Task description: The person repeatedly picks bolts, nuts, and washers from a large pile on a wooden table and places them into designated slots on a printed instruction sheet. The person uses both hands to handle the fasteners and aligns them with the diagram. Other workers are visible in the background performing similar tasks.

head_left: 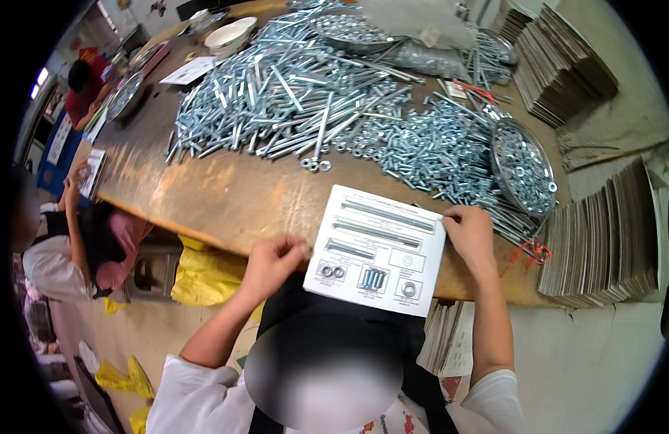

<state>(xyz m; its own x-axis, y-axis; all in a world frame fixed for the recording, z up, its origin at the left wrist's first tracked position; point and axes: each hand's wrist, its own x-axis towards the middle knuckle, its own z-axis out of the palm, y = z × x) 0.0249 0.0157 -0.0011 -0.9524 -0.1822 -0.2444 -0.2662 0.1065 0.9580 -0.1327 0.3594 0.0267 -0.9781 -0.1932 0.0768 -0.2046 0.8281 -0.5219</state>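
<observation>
A white printed card with images of long bolts, nuts and washers lies tilted at the table's near edge, in front of my body. My right hand pinches its upper right corner between thumb and fingers. Beside the card's left edge, my left hand has its fingers curled together; whether they grip the edge or something small is hidden. Beyond the card, a few bolts with nuts at their ends stick out from a large heap of long bolts. Short bolts form a pile to the right.
A metal bowl of nuts and washers stands at right, near stacks of cardboard. Farther back are another filled metal tray, a plastic bag and white bowls. Yellow sacks hang below the table. A co-worker sits at left.
</observation>
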